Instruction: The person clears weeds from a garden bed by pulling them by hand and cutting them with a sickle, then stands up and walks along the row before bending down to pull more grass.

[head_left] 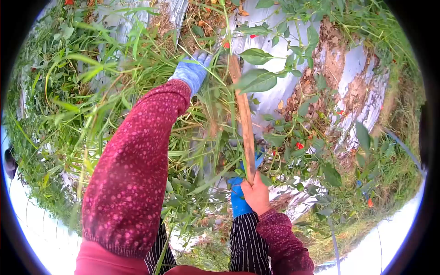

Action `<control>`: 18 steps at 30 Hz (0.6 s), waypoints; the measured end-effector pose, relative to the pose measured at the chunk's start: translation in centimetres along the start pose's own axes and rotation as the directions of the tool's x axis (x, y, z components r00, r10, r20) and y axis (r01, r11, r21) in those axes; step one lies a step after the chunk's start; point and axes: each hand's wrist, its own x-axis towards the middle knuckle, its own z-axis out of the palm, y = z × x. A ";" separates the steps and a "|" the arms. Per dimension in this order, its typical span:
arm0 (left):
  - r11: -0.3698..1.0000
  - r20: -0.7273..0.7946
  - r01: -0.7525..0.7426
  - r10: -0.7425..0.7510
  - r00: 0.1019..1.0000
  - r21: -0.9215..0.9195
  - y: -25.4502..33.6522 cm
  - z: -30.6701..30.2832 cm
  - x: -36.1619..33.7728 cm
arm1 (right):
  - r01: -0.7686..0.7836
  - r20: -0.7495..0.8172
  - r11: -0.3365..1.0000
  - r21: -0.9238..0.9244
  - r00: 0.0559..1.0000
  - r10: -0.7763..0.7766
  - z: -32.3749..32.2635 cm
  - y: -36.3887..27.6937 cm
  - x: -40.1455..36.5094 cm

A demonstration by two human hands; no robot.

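Observation:
My right hand (255, 192), bare, is wrapped round the lower end of a long wooden handle (244, 119). The handle slants up and slightly left; what sits at its far end, among leaves and soil, I cannot make out. My left hand (192, 71), in a light blue glove, reaches into tall green grass (158, 68) left of the handle's top. Its fingers look stretched out against the grass, with their tips partly among the blades. Leafy pepper plants (259, 81) with small red fruits (299, 145) stand right of the handle.
Silvery plastic mulch (275, 98) covers the ground in strips, torn in places over brown soil (330, 50). My blue boot (239, 197) stands below the handle, close to my right hand. Dense weeds (50, 91) fill the left side. Dry grass (403, 110) lies at the right.

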 end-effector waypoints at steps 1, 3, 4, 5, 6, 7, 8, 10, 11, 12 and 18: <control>0.998 0.023 0.065 -0.065 0.998 0.001 0.3 -0.8 0.2 | -0.041 0.019 0.999 0.028 0.999 0.041 0.0 0.2 0.2; 0.999 0.149 0.028 -0.024 0.988 -0.024 -0.6 -2.1 0.6 | -0.048 0.022 0.995 0.086 0.999 0.046 -0.1 0.0 0.4; 0.998 0.262 -0.007 0.022 0.965 -0.057 -0.9 -2.3 1.0 | -0.051 0.015 0.989 0.141 0.999 0.049 -0.4 -0.1 0.5; 0.998 0.214 -0.045 0.054 0.975 -0.047 -1.5 -1.5 0.8 | -0.082 -0.018 0.992 0.091 0.996 0.084 0.0 0.7 0.8; 0.998 0.217 -0.041 0.050 0.975 -0.044 -1.8 -1.0 1.1 | -0.080 -0.014 0.993 0.092 0.997 0.082 0.4 1.4 1.4; 0.995 0.285 -0.095 0.100 0.953 -0.031 -2.1 -0.7 1.3 | -0.078 -0.025 0.989 0.123 0.996 0.082 0.6 2.0 2.0; 0.988 0.349 -0.150 0.149 0.925 -0.024 -2.1 -0.9 1.3 | -0.077 -0.038 0.985 0.152 0.996 0.083 0.3 0.3 2.8; 0.992 0.378 -0.127 0.126 0.917 -0.023 -2.3 -1.9 1.4 | -0.049 -0.134 0.911 0.411 0.985 0.113 0.2 -2.1 5.5; 0.994 0.414 -0.108 0.106 0.904 -0.019 -2.4 -2.7 1.2 | -0.021 -0.178 0.951 0.308 0.981 0.080 0.3 -2.7 7.2; 0.996 0.449 -0.091 0.085 0.889 -0.009 -2.4 -3.0 1.1 | -0.066 -0.137 0.942 0.330 0.984 0.117 0.0 -5.2 8.7; 0.991 0.358 -0.097 0.058 0.932 0.094 -3.9 -1.2 0.8 | 0.346 -0.106 0.934 -0.087 0.929 -0.354 0.2 -3.9 13.2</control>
